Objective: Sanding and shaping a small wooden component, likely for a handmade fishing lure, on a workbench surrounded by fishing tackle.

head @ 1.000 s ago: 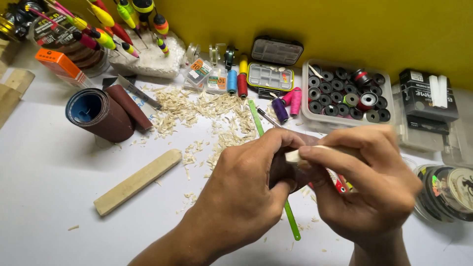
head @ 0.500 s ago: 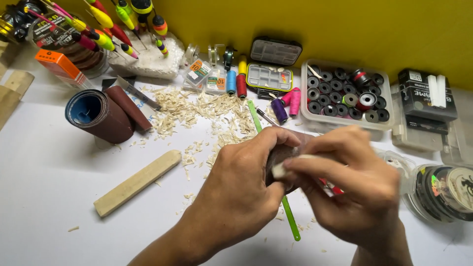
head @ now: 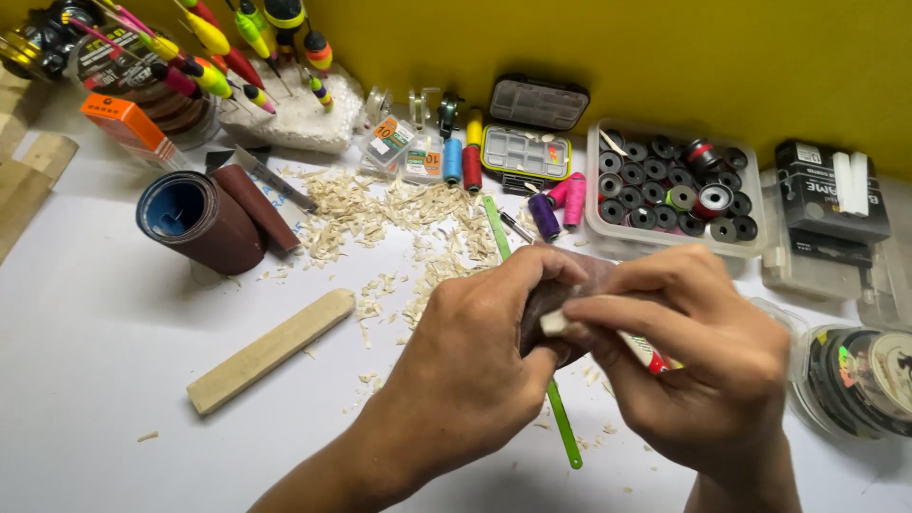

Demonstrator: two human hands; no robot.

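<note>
My left hand [head: 465, 370] is wrapped around a folded piece of brown sandpaper [head: 549, 302] at the middle of the white table. My right hand [head: 703, 361] pinches a small pale wooden float body [head: 555, 323] with a red and yellow end [head: 655, 361], its pale tip pressed into the sandpaper. Both hands meet above a thin green stick [head: 560, 427] lying on the table. Most of the float body is hidden by my fingers.
Wood shavings [head: 399, 214] are scattered behind the hands. A pale wooden block [head: 271, 350] lies to the left, sandpaper rolls [head: 204, 218] beyond it. At the back: painted floats in white foam [head: 285, 104], thread spools [head: 461, 161], a clear box of bobbins [head: 674, 190], line spools [head: 864, 375] at right.
My right hand has drawn the float body leftward, deeper into the sandpaper held by my left hand. The hands have shifted slightly left; the other objects on the table stay put.
</note>
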